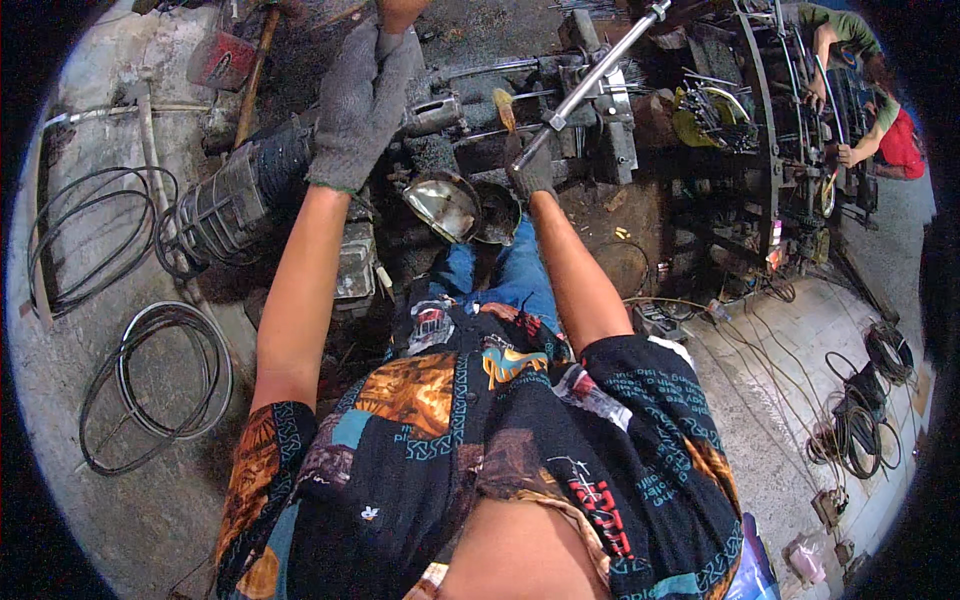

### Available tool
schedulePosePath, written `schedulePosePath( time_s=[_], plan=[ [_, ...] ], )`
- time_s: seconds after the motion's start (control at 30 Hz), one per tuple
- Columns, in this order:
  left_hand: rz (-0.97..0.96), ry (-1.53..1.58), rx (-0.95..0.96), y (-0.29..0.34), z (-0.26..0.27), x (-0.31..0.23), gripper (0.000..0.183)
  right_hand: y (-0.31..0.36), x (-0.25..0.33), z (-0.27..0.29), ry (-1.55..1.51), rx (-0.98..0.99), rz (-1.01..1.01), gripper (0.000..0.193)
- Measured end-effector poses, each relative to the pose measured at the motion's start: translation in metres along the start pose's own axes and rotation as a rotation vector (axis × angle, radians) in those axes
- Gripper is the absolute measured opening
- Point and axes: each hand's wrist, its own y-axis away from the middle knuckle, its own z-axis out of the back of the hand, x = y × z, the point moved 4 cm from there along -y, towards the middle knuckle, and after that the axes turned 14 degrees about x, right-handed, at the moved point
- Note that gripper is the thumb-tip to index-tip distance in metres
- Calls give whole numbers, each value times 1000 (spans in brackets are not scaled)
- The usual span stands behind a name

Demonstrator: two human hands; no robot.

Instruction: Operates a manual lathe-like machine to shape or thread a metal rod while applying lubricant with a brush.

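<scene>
My left hand (350, 125), in a grey knitted glove, reaches away with its fingers stretched out close together. Right against it lies another grey-gloved hand (398, 80), whose bare wrist enters from the top edge. A long steel rod (610, 62) with a thick collar slants down from the upper right. My right hand (532, 172), also gloved, is closed around its lower end; some of the fingers are hidden. Just beyond that hand is a brush (504, 108) with yellowish bristles. Below sit a shiny metal pan (443, 208) and a dark bowl (497, 213) of dark contents.
A dirty machine bed (600, 130) stretches ahead. A ribbed motor (232, 205) stands left, near coiled cables (168, 370). Thin rods fill a yellow container (712, 115) at right. Farther right a co-worker (860, 100) handles a long bar. Cables trail over the right floor.
</scene>
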Motion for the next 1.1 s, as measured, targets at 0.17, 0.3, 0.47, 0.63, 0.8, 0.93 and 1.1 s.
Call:
schedulePosePath(
  time_s=[0.17, 0.3, 0.47, 0.63, 0.8, 0.93, 1.1],
  plan=[
    [-11, -19, -26, 2, 3, 4, 28, 29, -5, -1, -117, 261, -258, 29],
    [-9, -37, -35, 2, 1, 2, 28, 42, -5, 5, -164, 200, -193, 25],
    [-25, -36, -68, 1, -5, 7, 27, 12, 9, 15, -120, 160, -147, 33],
    [1, -1, -88, 2, -9, 19, 21, 8, 8, 17, -19, 240, -178, 32],
    [2, 19, -134, 7, -16, 34, 13, 28, -8, 18, -93, 232, -242, 26],
    [11, 39, -167, 16, -20, 46, 14, 21, 22, 36, -142, 150, -162, 29],
    [89, -17, -114, 16, -16, 23, 19, 4, 13, 34, -56, 260, -240, 29]
  ],
)
